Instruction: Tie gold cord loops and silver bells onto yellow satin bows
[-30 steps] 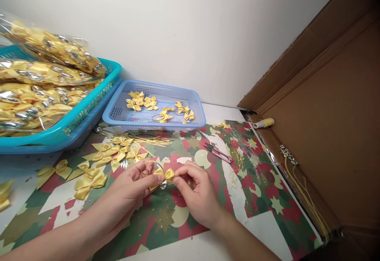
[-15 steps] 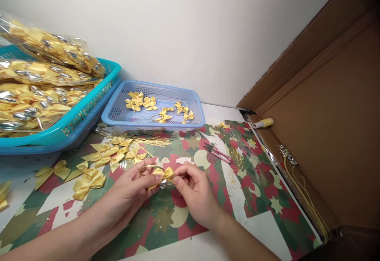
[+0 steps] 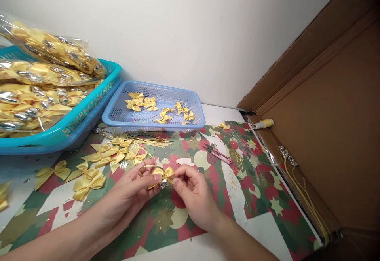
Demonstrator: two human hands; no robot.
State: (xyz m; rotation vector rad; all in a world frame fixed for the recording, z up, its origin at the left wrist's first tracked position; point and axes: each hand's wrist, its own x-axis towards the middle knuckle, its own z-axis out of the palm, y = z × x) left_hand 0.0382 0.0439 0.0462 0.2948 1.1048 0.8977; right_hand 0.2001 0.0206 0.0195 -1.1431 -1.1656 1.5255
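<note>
Low over the patterned paper, both my hands pinch one yellow ribbon bow (image 3: 168,172). My left hand (image 3: 138,186) is closed on its left side, thumb on top, with a loop of gold cord (image 3: 146,166) curving over the fingers. My right hand (image 3: 191,190) is closed on the bow's right edge between thumb and forefinger. A small silver bell-like piece (image 3: 163,183) hangs below the bow's knot. Just beyond my left hand lie several loose yellow bows (image 3: 114,153) and a bundle of thin gold cords (image 3: 154,141).
A blue basket (image 3: 127,124) holding several bows stands at the back. At left, a turquoise basket (image 3: 74,122) carries clear bags of bows. Pink thread snips (image 3: 218,153) lie right of centre. A cardboard wall (image 3: 320,106) with a yellow-wrapped tube (image 3: 263,123) by it borders the right.
Hardly anything differs. Both hands keep their pinch on the bow in almost the same place, and the view has shifted very slightly.
</note>
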